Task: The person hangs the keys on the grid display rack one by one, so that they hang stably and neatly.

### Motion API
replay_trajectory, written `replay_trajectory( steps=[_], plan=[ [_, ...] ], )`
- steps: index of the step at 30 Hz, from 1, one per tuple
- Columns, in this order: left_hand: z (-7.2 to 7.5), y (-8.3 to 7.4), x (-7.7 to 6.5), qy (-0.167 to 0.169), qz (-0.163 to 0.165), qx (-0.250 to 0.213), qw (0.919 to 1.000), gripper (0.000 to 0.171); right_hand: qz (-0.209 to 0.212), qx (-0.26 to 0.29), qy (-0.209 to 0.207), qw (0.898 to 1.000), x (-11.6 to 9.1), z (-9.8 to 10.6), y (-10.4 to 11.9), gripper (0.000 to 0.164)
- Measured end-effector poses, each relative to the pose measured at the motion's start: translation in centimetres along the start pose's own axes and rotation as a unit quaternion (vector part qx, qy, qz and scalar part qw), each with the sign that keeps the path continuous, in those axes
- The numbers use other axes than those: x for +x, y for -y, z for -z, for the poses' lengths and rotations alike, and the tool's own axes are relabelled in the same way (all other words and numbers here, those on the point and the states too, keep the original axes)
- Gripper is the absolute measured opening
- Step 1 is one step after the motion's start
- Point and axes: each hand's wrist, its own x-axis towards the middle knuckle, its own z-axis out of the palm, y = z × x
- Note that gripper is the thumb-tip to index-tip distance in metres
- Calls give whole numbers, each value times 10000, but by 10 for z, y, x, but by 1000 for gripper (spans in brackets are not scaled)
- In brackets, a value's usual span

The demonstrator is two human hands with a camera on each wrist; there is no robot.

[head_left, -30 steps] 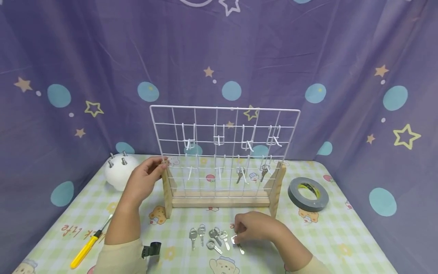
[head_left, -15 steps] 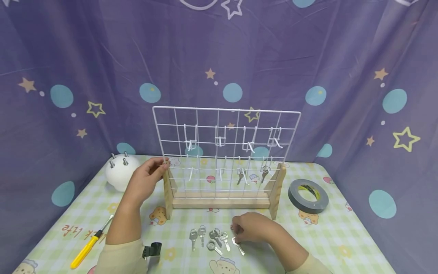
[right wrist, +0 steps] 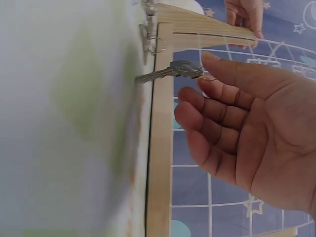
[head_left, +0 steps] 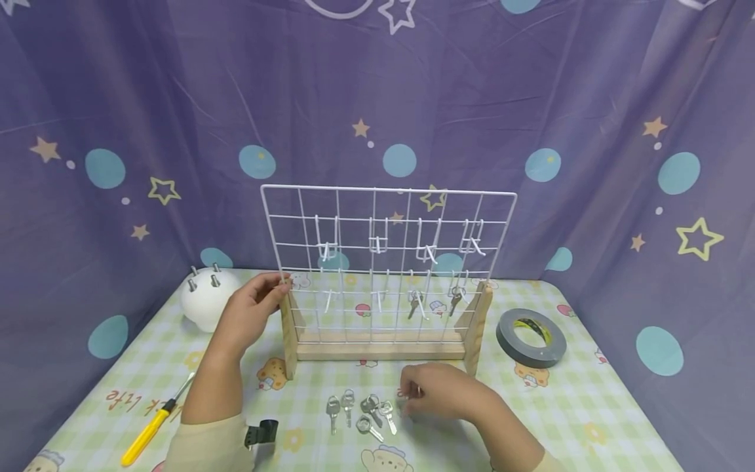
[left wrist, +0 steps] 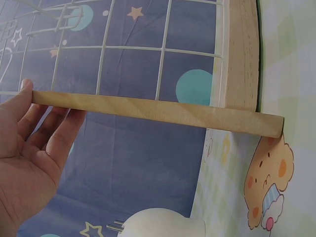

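My left hand (head_left: pixel 250 311) grips the top of the left wooden upright (left wrist: pixel 148 108) of a rack, thumb on one face and fingers on the other. The rack carries a white wire grid (head_left: pixel 389 190) with two rows of hooks. In front of it, my right hand (head_left: pixel 445 393) pinches a silver key (right wrist: pixel 182 68) by its small ring, between thumb and index finger. The head view hides this key behind the hand; the right wrist view shows its blade pointing away from the fingers. Several loose keys (head_left: pixel 333 406) lie just left of the right hand.
Two keys (head_left: pixel 415 305) hang on the lower right hooks. A grey tape roll (head_left: pixel 507 341) lies right of the rack. At left are a white rounded object (head_left: pixel 206 305) with metal pegs and a yellow-handled screwdriver (head_left: pixel 144 439). A purple curtain (head_left: pixel 377 78) hangs behind the checked tablecloth (head_left: pixel 590 393).
The right hand has lifted the rightmost key, which lay visible under its fingertips before and is now hidden in the head view. The left hand keeps its place on the upright.
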Motion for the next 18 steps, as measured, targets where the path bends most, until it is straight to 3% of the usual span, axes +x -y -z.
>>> replay_trajectory(
  steps=[4,8,18],
  plan=[
    [0,0,-1,7,-29,-21,10000,52,194,341,-190,9991,-3,7,3,15],
    [0,1,-1,22,-57,6,10000,53,315,1072,-294,9933,-6,14,5,18],
    [1,3,0,-6,-69,34,10000,51,1091,2436,-692,9612,-10,20,16,16]
  ],
)
